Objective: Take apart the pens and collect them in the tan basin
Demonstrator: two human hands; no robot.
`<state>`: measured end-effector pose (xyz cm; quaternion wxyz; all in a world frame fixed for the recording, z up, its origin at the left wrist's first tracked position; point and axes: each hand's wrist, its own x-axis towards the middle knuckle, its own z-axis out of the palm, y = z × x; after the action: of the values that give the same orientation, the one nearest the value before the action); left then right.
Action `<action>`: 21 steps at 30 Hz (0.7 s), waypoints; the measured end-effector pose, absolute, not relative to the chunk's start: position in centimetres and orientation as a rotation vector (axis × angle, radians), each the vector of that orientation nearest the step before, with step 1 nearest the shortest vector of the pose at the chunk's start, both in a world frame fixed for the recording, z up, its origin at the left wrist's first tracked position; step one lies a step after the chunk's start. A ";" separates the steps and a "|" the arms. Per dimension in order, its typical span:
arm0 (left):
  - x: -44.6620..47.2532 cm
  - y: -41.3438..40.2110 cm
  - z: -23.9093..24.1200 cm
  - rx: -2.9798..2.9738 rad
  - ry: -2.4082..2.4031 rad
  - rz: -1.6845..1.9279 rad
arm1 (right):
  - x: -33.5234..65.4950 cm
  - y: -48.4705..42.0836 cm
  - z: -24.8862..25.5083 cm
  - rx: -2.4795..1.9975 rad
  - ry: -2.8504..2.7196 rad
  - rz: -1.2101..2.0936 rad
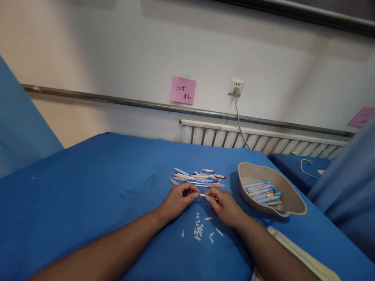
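Note:
Between my two hands runs a slim white pen refill (202,194). The fingertips of my left hand (179,200) pinch its left end, and those of my right hand (223,203) close on its right end. A small blue piece (208,205) shows at the right fingers; whether they hold it I cannot tell. Just beyond the hands lies a loose pile of pen parts (199,178), with pale barrels, white refills and a few orange-brown pieces. On the near side several small white tapered pieces (198,228) are scattered on the blue cloth.
A beige basin (290,195) holding several assembled-looking pens (263,192) stands at the right on the blue-covered table (117,175). A yellow striped cloth (299,253) lies under my right forearm. Behind the table are a radiator (216,136) and a plugged-in socket (236,87). Blue curtains (23,121) hang at both sides.

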<state>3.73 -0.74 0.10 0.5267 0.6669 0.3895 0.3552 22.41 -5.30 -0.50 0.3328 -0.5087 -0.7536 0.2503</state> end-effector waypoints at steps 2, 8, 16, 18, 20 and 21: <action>3.9 -0.9 0.1 1.570 0.928 0.867 | 22.3 -5.3 -0.6 -1.309 -1.941 0.692; 3.8 -0.8 0.0 1.555 0.819 0.847 | 22.4 -4.8 -1.7 -1.254 -1.724 0.952; -0.1 2.5 1.9 2.310 1.105 0.864 | 23.1 -3.7 -2.4 -1.226 -1.481 0.981; -0.9 3.1 2.0 2.476 1.132 0.793 | 23.2 -3.6 -2.5 -1.231 -1.472 0.997; -1.3 3.3 2.0 2.566 1.128 0.699 | 23.3 -3.5 -2.6 -1.228 -1.474 1.010; -1.3 3.2 2.0 2.600 1.115 0.647 | 23.2 -3.5 -2.7 -1.223 -1.478 1.015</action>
<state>-1.28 3.25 1.96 0.1196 0.8894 0.3816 0.2214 23.25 -3.54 -2.68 0.4669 -0.4983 -0.6022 0.4135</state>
